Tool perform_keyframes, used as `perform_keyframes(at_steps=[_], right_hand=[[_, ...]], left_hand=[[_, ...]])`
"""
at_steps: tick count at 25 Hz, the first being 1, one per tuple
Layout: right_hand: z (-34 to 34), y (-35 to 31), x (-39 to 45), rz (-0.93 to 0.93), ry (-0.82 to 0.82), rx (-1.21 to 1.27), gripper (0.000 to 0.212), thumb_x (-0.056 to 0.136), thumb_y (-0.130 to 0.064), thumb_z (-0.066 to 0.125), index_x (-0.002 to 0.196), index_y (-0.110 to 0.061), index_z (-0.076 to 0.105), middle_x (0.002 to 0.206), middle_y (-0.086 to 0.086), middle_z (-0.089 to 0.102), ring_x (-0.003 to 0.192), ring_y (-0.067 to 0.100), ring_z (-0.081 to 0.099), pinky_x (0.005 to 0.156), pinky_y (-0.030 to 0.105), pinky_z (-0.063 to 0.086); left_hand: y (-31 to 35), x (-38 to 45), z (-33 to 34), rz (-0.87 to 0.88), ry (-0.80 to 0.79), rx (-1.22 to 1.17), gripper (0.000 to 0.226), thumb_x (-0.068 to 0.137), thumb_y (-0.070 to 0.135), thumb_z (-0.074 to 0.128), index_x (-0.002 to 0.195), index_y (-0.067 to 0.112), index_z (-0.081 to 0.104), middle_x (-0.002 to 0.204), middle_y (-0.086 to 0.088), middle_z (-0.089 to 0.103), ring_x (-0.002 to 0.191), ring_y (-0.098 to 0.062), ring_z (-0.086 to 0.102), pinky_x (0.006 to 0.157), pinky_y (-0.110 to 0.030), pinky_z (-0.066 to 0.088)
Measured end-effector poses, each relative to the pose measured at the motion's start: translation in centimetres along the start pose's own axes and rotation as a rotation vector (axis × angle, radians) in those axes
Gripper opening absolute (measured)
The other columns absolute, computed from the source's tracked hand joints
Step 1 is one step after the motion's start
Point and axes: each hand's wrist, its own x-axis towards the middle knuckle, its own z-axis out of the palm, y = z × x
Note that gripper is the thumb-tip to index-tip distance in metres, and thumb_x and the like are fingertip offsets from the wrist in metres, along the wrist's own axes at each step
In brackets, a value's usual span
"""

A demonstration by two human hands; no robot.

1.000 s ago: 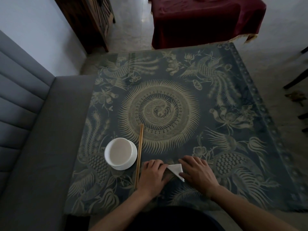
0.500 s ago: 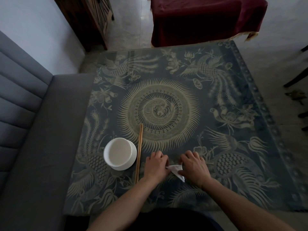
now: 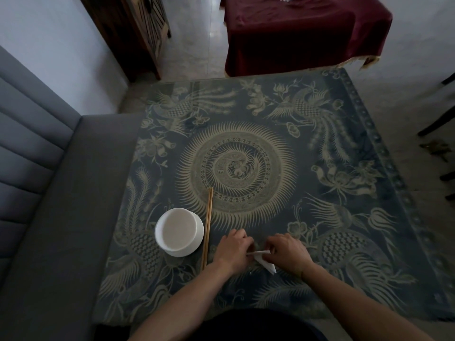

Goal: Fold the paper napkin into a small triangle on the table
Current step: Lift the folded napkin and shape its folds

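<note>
A small white paper napkin (image 3: 266, 261), folded to a narrow pointed shape, sits near the front edge of the table (image 3: 320, 143), which is covered by a blue cloth with pale bird patterns. My left hand (image 3: 232, 251) pinches its left end with curled fingers. My right hand (image 3: 289, 253) grips the napkin's upper edge from the right and covers part of it. Only a thin top edge and the lower right point of the napkin show between my hands.
A white bowl (image 3: 179, 231) stands left of my hands, with a pair of wooden chopsticks (image 3: 207, 225) lying lengthwise between them. A grey sofa (image 3: 49, 193) runs along the table's left side. A table with a dark red cloth (image 3: 302, 33) stands beyond the far edge.
My hands have drawn together over the napkin, their fingers curling from flat pressing into a pinch. Less of the napkin shows, and its top edge is lifted.
</note>
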Motion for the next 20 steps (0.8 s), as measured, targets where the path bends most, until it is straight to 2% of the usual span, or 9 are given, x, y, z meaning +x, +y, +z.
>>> perform_keyframes(at_steps=[6, 9, 11, 13, 14, 16, 20], right_hand=[[-2.0, 0.0, -0.3, -0.006, -0.035, 0.160, 0.021, 0.084, -0.046, 0.064, 0.089, -0.028, 0.073, 0.082, -0.007, 0.071, 0.079, 0.011, 0.064, 0.073, 0.034, 0.053], [-4.2, -0.4, 0.2, -0.054, 0.036, 0.274, 0.019, 0.085, -0.044, 0.068, 0.075, -0.028, 0.073, 0.066, -0.009, 0.065, 0.063, 0.001, 0.058, 0.064, 0.027, 0.048], [-5.7, -0.8, 0.6, -0.056, 0.103, 0.390, 0.021, 0.085, -0.041, 0.071, 0.070, -0.027, 0.071, 0.059, -0.010, 0.060, 0.056, -0.001, 0.053, 0.060, 0.023, 0.043], [-7.2, -1.1, 1.1, -0.045, 0.197, 0.507, 0.023, 0.084, -0.040, 0.074, 0.068, -0.022, 0.073, 0.057, -0.004, 0.062, 0.053, -0.001, 0.051, 0.057, 0.021, 0.042], [-7.9, -1.4, 1.3, -0.036, 0.231, 0.559, 0.024, 0.083, -0.039, 0.075, 0.068, -0.021, 0.073, 0.058, -0.001, 0.065, 0.052, -0.001, 0.051, 0.057, 0.020, 0.042], [-9.2, -2.1, 1.4, -0.017, 0.272, 0.648, 0.026, 0.083, -0.036, 0.077, 0.064, -0.019, 0.072, 0.058, 0.000, 0.067, 0.050, 0.000, 0.052, 0.055, 0.019, 0.042], [-10.4, -3.4, 2.0, -0.027, 0.324, 0.748, 0.026, 0.082, -0.035, 0.078, 0.060, -0.024, 0.069, 0.055, -0.003, 0.067, 0.050, 0.002, 0.056, 0.055, 0.018, 0.043]], left_hand=[[-0.9, 0.5, -3.1, -0.013, -0.091, -0.262, 0.014, 0.089, 0.031, 0.064, 0.098, 0.022, 0.065, 0.104, -0.001, 0.062, 0.099, -0.019, 0.058, 0.084, -0.037, 0.050], [-1.7, 1.4, -5.4, -0.057, -0.058, -0.478, 0.005, 0.086, 0.028, 0.069, 0.090, 0.027, 0.065, 0.092, 0.005, 0.066, 0.088, -0.013, 0.062, 0.080, -0.030, 0.051], [-2.0, 1.7, -6.9, -0.091, -0.008, -0.662, 0.010, 0.085, 0.025, 0.073, 0.086, 0.028, 0.064, 0.088, 0.004, 0.068, 0.085, -0.012, 0.064, 0.078, -0.031, 0.052], [-2.1, 2.0, -8.1, -0.111, 0.048, -0.865, 0.017, 0.081, 0.017, 0.078, 0.088, 0.026, 0.065, 0.087, -0.001, 0.070, 0.082, -0.012, 0.066, 0.077, -0.034, 0.056], [-1.9, 2.0, -8.7, -0.125, 0.079, -0.958, 0.019, 0.081, 0.012, 0.079, 0.089, 0.023, 0.065, 0.085, -0.002, 0.070, 0.077, -0.010, 0.066, 0.071, -0.031, 0.056], [-1.3, 1.8, -9.8, -0.159, 0.116, -1.111, 0.016, 0.083, 0.007, 0.077, 0.091, 0.016, 0.066, 0.080, -0.001, 0.069, 0.068, -0.007, 0.064, 0.057, -0.020, 0.048], [-0.4, 1.5, -11.3, -0.135, 0.128, -1.193, 0.012, 0.088, 0.018, 0.074, 0.099, 0.016, 0.070, 0.080, 0.008, 0.072, 0.070, -0.006, 0.064, 0.057, -0.018, 0.046]])
